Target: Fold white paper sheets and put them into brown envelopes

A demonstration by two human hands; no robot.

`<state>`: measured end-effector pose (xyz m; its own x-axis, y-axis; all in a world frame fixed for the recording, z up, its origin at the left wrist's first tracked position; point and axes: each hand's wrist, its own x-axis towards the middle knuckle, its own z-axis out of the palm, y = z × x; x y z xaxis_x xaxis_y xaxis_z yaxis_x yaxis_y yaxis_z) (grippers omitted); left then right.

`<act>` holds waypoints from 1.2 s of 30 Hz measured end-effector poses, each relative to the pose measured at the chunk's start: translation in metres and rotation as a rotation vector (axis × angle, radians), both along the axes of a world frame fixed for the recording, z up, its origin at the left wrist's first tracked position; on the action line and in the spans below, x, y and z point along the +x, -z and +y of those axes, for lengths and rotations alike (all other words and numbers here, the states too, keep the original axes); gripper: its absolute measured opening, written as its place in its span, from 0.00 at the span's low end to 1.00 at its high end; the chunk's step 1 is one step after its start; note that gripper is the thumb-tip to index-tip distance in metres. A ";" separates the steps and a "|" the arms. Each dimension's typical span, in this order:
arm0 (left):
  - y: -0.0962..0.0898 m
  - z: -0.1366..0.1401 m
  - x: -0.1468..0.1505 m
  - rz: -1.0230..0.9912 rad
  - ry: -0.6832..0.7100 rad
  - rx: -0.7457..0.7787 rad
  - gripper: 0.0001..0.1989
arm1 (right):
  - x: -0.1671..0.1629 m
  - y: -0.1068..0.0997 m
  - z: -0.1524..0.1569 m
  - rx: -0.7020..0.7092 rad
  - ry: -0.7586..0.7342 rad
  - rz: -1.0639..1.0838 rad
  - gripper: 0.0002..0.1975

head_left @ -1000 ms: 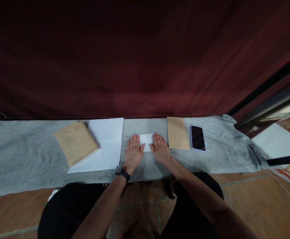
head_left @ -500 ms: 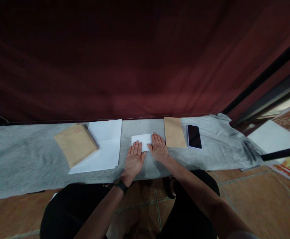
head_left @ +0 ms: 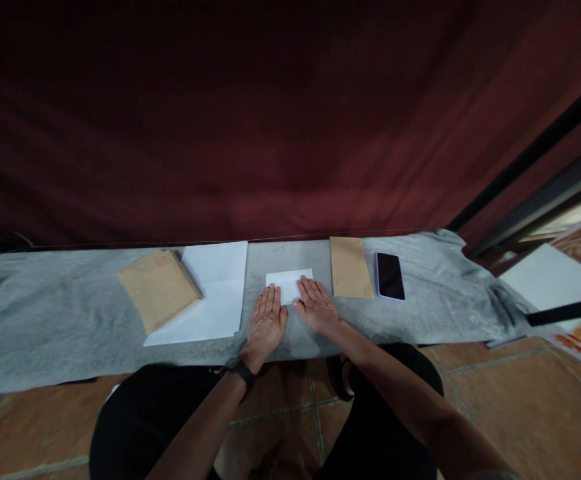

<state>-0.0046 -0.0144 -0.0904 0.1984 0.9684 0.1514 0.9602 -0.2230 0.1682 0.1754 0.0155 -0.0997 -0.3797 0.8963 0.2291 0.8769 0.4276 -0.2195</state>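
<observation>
A small folded sheet of white paper (head_left: 289,282) lies flat on the grey cloth in front of me. My left hand (head_left: 266,319) rests palm down over its near left corner, fingers stretched out and pointing away from me. On the near right part of the paper lies my right hand (head_left: 317,307), also flat with its fingers extended. Part of the paper is hidden under both hands. A single brown envelope (head_left: 351,268) lies just right of my right hand.
On the left, a stack of brown envelopes (head_left: 160,290) partly covers larger white sheets (head_left: 220,293). A phone (head_left: 390,276) lies right of the single envelope. Grey cloth (head_left: 60,313) covers the narrow bench, with a dark red curtain (head_left: 290,167) behind it.
My right hand has drawn back slightly toward me, baring more of the paper's far right corner. My left hand stays flat in nearly the same place. The view has shifted slightly.
</observation>
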 end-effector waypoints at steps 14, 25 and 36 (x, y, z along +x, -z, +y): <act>-0.017 0.017 0.026 -0.018 0.102 0.019 0.30 | 0.007 0.001 -0.001 0.007 0.055 0.007 0.30; -0.002 0.058 0.009 0.030 0.014 -0.011 0.30 | 0.010 -0.001 0.000 0.035 0.043 0.018 0.28; -0.037 0.096 -0.019 -0.123 0.068 -0.177 0.24 | 0.016 -0.030 0.043 -0.137 0.069 0.014 0.24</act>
